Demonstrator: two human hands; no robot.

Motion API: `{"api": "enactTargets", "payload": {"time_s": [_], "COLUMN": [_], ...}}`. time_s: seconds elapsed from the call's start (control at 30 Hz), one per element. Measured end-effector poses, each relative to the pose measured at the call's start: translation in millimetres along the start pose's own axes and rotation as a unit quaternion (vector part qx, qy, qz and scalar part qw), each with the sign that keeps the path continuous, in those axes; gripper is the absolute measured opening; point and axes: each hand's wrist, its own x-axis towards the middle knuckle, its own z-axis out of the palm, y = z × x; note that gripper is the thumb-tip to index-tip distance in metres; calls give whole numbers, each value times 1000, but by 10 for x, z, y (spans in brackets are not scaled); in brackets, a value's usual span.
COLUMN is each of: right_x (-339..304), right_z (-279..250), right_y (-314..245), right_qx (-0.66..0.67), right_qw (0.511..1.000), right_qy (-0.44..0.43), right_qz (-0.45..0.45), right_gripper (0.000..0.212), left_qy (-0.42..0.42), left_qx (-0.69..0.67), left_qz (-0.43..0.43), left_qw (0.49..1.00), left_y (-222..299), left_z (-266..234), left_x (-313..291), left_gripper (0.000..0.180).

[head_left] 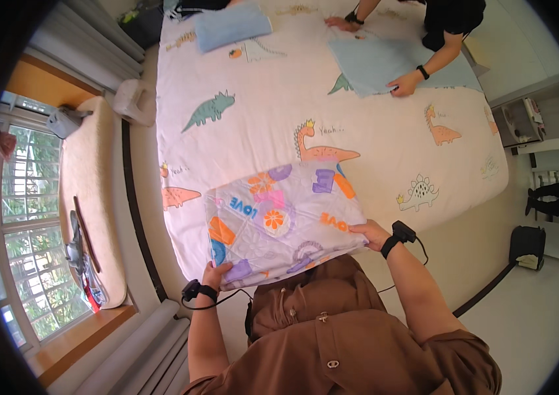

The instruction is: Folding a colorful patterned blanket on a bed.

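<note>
A white quilted pillowcase (276, 220) with orange, purple and blue print lies flat over the near edge of the bed. My left hand (215, 275) grips its near left corner, thumb on top and the other fingers hidden beneath. At the near right corner, my right hand (373, 235) pinches the cloth in the same way. The near edge of the pillowcase hangs just above my lap. Under it, the bed (259, 125) has a pale pink sheet with dinosaur figures.
Across the bed at the far right, another person's hands (406, 83) are on a light blue cloth (378, 62). A folded light blue pillow or cloth (233, 27) lies at the far left. Left stand a white stool (136, 102) and a cushioned window ledge (105, 197).
</note>
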Motion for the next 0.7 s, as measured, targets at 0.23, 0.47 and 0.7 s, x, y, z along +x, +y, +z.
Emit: {"api": "enactTargets", "payload": {"time_s": [0.23,0.47,0.7], "right_x": [-601,-571,-692], "right_z": [276,163,361], "right_y": [-292,1,-220], "right_qx": [-4,-34,-24], "right_qw": [994,983,991], "right_qy": [58,74,37], "right_qz": [94,167,129], "right_gripper": [39,27,34], "left_qy": [-176,-264,-208], "left_qx": [-138,49,-219], "left_qz": [-170,38,-93], "left_qw": [960,963,949], "left_y": [252,85,176], "left_z": [31,176,201], "left_x": [-733,-961,-1011], "left_gripper": [34,35,37]}}
